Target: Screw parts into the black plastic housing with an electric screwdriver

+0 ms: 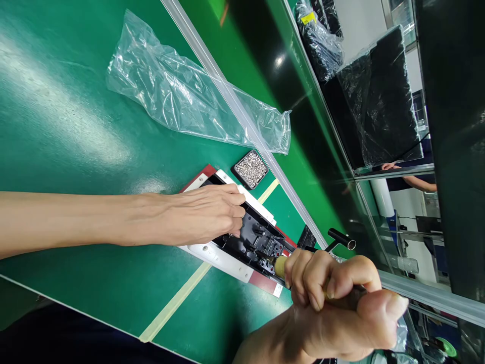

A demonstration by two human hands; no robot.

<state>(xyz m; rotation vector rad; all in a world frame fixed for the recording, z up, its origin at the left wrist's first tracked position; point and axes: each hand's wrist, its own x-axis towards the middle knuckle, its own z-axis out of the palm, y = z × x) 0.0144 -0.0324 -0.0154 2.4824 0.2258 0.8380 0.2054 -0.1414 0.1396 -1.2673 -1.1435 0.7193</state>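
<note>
My left hand (206, 212) lies flat on a black plastic part (252, 237) that sits in a white and red fixture (220, 255) on the green table; its fingers press on the part's upper end. My right hand (337, 298) is closed around a screwdriver (281, 264) with a tan grip. The driver's tip touches the lower end of the black part. A small black tray of silvery screws (250, 169) stands just beyond the fixture.
An empty clear plastic bag (182, 96) lies further back across a metal rail (235, 106). Beyond the rail are shelves with bagged black items (379, 101). Another person's arm (413, 179) shows behind them. Tape lines (178, 298) mark the table.
</note>
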